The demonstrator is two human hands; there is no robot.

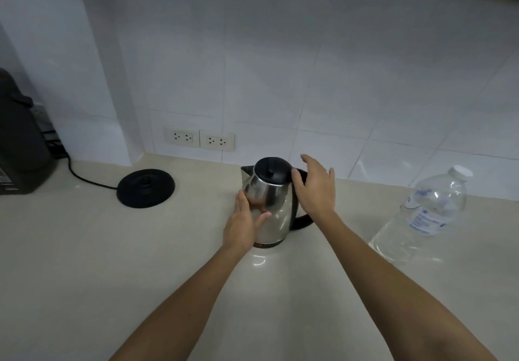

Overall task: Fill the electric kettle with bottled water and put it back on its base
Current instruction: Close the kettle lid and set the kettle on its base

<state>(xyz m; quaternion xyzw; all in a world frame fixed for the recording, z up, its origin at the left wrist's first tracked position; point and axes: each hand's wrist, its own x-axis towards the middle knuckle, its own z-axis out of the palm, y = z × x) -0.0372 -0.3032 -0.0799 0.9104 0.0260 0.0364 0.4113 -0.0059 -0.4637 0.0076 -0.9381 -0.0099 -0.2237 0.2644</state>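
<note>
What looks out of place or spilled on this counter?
No spill or damage shows. The kettle stands upright on the counter, off its base, lid closed, between left hand and right hand. The water bottle is capped.

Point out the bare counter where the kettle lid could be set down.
Bare beige countertop lies in front of the round black base, and between the steel kettle and clear plastic water bottle. Both hands crowd the kettle.

kettle (269, 206) on counter (112, 262), base (146, 188) to its left, bottle (421, 217) to its right
</note>
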